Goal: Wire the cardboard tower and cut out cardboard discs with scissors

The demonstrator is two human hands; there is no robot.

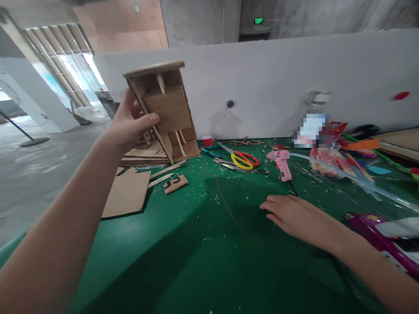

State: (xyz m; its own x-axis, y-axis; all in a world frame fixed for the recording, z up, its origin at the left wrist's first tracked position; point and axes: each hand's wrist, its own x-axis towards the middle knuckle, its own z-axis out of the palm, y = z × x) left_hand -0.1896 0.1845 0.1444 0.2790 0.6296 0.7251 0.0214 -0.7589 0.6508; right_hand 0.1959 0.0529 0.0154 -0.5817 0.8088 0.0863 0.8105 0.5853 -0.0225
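Fingers of the left hand (pixel 129 120) clasped around tilted cardboard at eleven o'clock

By its side wall the tall brown cardboard structure (pixel 168 113) is gripped; pressure is best kept off its slim pale sticks (pixel 179 143). Nothing is held by the right hand (pixel 291 213), loosely curled just short of the pink plastic glue gun (pixel 282 165) at one o'clock, whose possibly hot nozzle should be avoided.

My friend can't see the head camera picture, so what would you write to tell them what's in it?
A left hand holds up a small cardboard structure with thin sticks inside. The right hand is over a green table, near a pink glue gun. Scissors and cardboard pieces lie further left.
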